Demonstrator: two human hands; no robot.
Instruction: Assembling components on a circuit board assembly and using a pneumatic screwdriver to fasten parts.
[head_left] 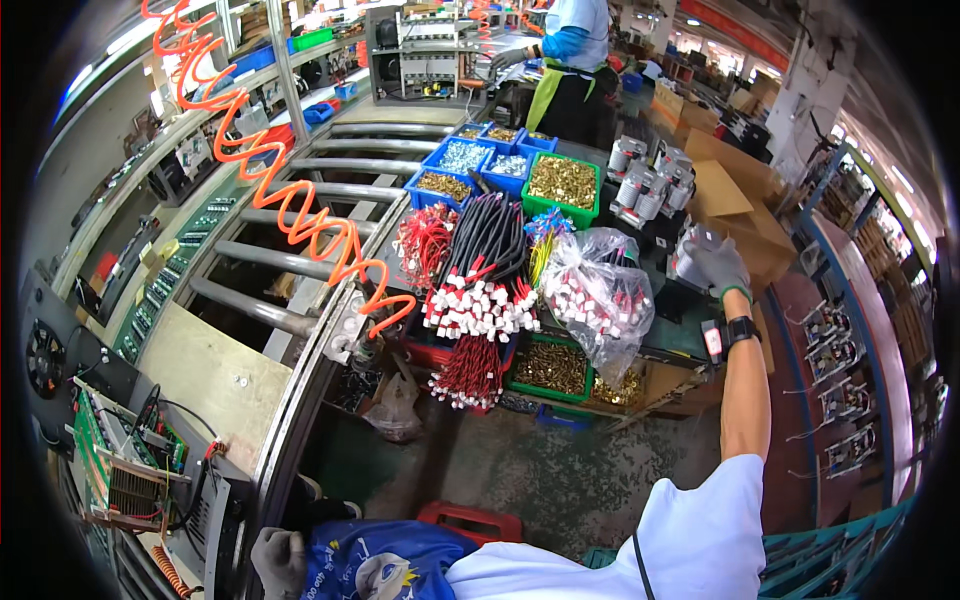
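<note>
My right hand point(718, 266), in a grey glove, reaches out to the far right of the bench. Its fingers are closed round a grey cylindrical part point(686, 262), half hidden by the glove. Behind it stand several similar grey cylinders point(650, 192) with dark ends. My left hand point(278, 560), also gloved, is low at the left beside my blue apron point(375, 565). Its fingers are curled in, and whatever they may hold is hidden. Between the hands lie black cable bundles point(487, 245) with white connectors and a clear plastic bag point(605, 300) of connector leads.
Blue bins point(463, 157) and a green bin point(594, 207) hold small metal parts. Metal rollers point(262, 261) run along the left under an orange coiled hose point(300, 215). An open chassis point(150, 470) stands lower left. Cardboard boxes point(735, 190) flank the right. A co-worker point(575, 60) stands beyond.
</note>
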